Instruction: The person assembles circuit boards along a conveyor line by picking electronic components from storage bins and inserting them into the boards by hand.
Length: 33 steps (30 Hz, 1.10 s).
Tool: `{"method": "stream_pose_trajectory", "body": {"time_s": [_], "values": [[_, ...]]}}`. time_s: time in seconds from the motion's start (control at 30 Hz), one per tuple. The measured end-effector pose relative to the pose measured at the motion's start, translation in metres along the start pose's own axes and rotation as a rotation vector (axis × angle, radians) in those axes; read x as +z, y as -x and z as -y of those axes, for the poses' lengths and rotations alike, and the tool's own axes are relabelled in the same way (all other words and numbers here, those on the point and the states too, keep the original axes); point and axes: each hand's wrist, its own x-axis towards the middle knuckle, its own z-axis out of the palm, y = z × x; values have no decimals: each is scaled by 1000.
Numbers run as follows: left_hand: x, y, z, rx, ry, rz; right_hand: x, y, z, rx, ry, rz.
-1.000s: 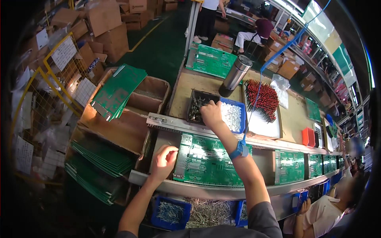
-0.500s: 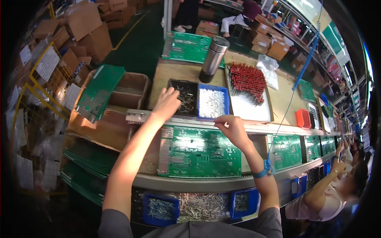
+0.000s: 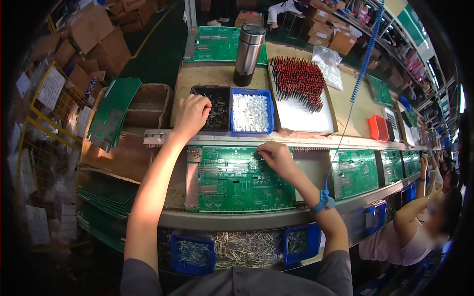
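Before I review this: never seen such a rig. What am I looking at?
No machine: a person's bare hands, seen from a downward-looking fisheye camera worn on their head. The left hand is at the black bin of small parts; the right hand is over a green circuit board. Whether the fingers hold anything is too small to tell. On the worktop beyond stand a blue bin of white parts, a steel flask and many red-topped parts.

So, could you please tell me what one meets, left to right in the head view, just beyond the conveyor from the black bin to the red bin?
Black bin, blue bin of white parts, tray of red-topped parts, red bin.
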Motion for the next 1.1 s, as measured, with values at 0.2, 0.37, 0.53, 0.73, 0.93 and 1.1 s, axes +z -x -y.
{"method": "stream_pose_trajectory", "body": {"time_s": [0.2, 0.37, 0.53, 0.73, 0.93, 1.1], "values": [[-1, 7, -45, -220, 477, -88, 3, -3, 2, -18, 30, 11], [4, 32, -76, -381, 688, 66, 3, -5, 2, -23, 56, 27], [11, 48, -91, -439, 736, 180, 4, -5, 3, -13, 67, 39], [33, 59, -95, -329, 730, 196, 6, -3, 6, 13, 94, 28], [42, 60, -101, -378, 773, 239, 12, -1, 9, 51, 85, -37], [46, 62, -100, -373, 764, 217, 15, 0, 11, 59, 113, -89]]}}
